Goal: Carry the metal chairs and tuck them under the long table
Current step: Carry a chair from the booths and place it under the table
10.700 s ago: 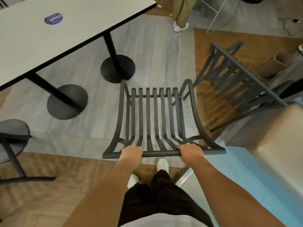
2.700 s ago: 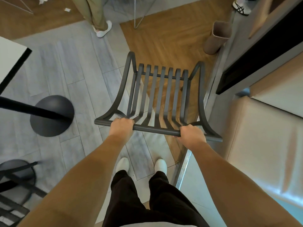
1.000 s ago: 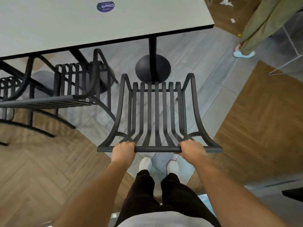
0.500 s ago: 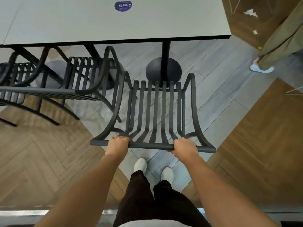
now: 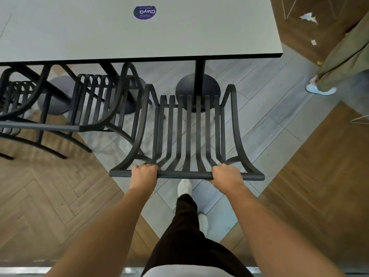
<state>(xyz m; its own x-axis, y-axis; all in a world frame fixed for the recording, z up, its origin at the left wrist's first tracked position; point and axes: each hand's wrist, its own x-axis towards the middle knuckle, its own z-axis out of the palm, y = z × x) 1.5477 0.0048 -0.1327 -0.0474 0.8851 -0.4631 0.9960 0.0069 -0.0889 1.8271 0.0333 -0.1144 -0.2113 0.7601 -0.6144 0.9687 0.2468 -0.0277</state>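
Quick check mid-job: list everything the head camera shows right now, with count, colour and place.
long table: one, pale grey top, black edge, across the top
round sticker: one, purple, on the tabletop
table bases: at least three, black discs, under the table
held chair: one, black metal slats, centre, front short of the table edge
other chairs: two, black, left, partly under the table
bystander's leg: olive trousers, white shoe, upper right
floor: grey tile and wood herringbone
left hand: grips the chair's top rail
right hand: grips the same rail
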